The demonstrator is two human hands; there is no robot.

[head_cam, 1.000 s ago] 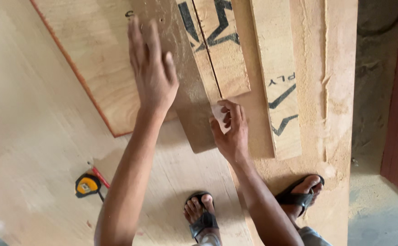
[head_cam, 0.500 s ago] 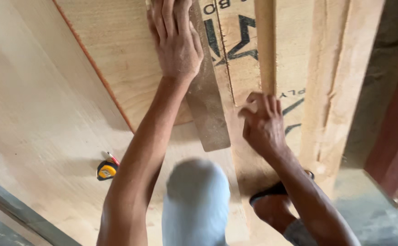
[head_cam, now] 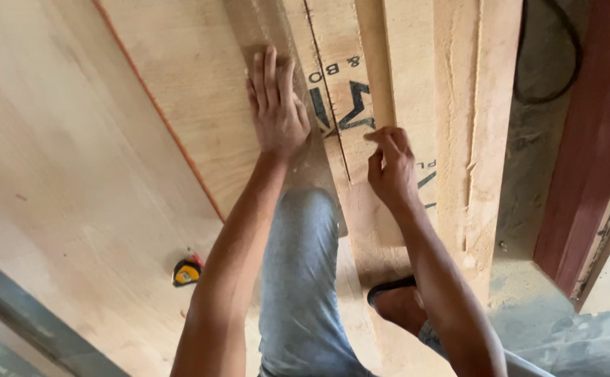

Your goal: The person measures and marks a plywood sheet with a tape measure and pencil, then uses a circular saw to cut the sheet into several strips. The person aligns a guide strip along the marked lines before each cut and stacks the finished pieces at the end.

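My left hand lies flat, fingers together, on a narrow darker wooden strip that rests on a plywood sheet with an orange edge. My right hand hovers to the right, its fingertips pinched together at the edge of a pale plywood strip with black printed marks. Whether anything is between those fingers is hidden. My knee in blue jeans is bent between my arms.
A yellow tape measure lies on the big plywood sheet at lower left. More pale boards with sawdust lie to the right. A red-brown frame and a black cable border the right side. My sandalled foot stands on the boards.
My view has shifted closer as my knee came forward. My left hand stays flat on the dark strip. My right hand has moved up to the printed strip's edge with its fingers pinched.
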